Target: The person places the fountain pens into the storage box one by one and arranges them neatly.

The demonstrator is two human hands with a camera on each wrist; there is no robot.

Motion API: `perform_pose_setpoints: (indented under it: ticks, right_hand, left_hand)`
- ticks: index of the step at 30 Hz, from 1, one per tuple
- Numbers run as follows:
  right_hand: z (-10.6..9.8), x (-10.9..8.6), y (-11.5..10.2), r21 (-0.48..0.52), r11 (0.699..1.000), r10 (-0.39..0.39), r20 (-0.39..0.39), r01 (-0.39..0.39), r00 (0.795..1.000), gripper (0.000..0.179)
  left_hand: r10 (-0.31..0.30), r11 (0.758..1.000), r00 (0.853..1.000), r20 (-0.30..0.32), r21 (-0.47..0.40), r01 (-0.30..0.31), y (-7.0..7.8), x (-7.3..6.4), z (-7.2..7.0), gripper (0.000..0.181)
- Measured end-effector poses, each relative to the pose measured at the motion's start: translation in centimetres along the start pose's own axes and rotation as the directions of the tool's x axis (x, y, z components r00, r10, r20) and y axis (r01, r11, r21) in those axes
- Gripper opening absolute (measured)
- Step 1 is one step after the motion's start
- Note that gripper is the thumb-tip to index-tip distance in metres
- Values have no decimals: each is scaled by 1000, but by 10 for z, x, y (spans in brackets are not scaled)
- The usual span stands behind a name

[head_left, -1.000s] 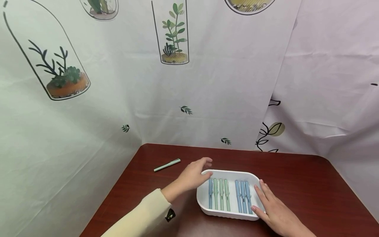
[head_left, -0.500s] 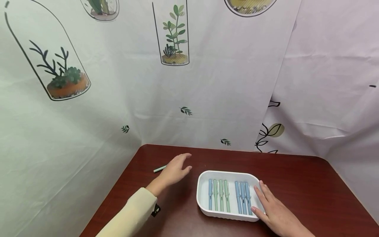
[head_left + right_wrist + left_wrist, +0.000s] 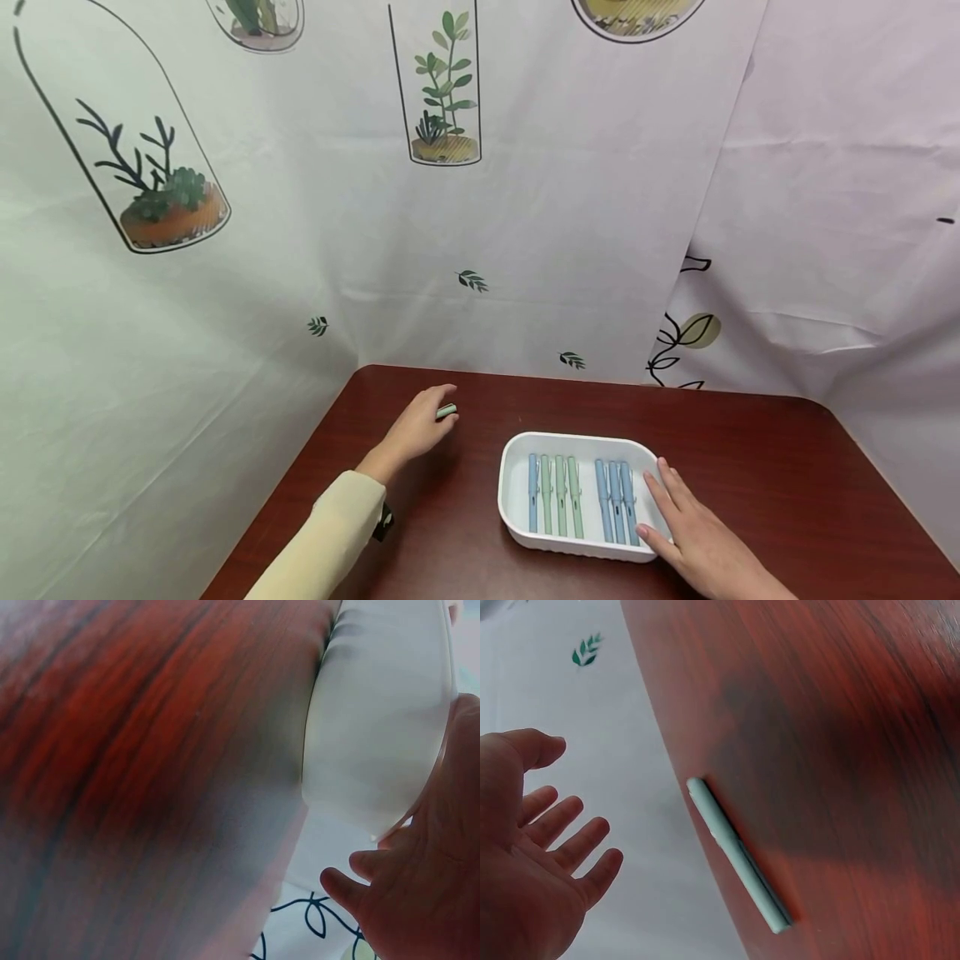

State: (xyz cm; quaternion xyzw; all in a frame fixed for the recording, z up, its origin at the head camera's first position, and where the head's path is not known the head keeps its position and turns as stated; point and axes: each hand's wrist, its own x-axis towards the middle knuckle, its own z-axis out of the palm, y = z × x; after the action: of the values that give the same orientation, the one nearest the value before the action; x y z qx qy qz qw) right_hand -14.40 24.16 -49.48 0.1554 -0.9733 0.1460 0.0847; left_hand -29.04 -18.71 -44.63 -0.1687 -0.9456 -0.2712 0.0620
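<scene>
My left hand (image 3: 414, 427) hovers over a pale green pen (image 3: 446, 411) on the table's left side, thumb and fingers spread. In the left wrist view the same pen (image 3: 739, 855) lies apart from the hand (image 3: 544, 855). A white tray (image 3: 573, 549) holds a row of pens: one blue pen (image 3: 533, 493) at the left, several green pens (image 3: 561, 496) beside it, and several blue pens (image 3: 616, 502) farther right. My right hand (image 3: 697, 533) rests on the tray's right rim with straight fingers; the right wrist view shows it along the tray's outer wall (image 3: 382, 712).
The dark red wooden table (image 3: 742, 450) has rounded back corners. Behind it and at both sides hangs a white cloth (image 3: 405, 225) printed with plants and leaves. A cream sleeve (image 3: 322, 542) covers the left forearm, with a black strap piece (image 3: 383, 523) at the wrist.
My left hand has moved left from above the tray's left end to over the loose green pen, now partly hiding it. The right hand and the tray stay put.
</scene>
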Motion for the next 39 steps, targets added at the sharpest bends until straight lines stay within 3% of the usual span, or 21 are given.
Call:
perform_pose_setpoints:
  ticks: [11, 26, 39]
  right_hand:
    - [0, 1, 1, 1, 1000, 4, -3, -4, 1000, 80]
    - [-1, 1, 1, 29, 999, 36, 45, -37, 998, 82]
    - [3, 1, 2, 6, 1000, 10, -5, -10, 1000, 80]
  left_hand:
    - [-39, 998, 999, -1, 40, 39, -22, 6, 5, 55]
    - [-175, 983, 984, 32, 60, 173, -51, 14, 21, 57]
    - [-230, 968, 972, 48, 119, 223, -58, 21, 33, 55]
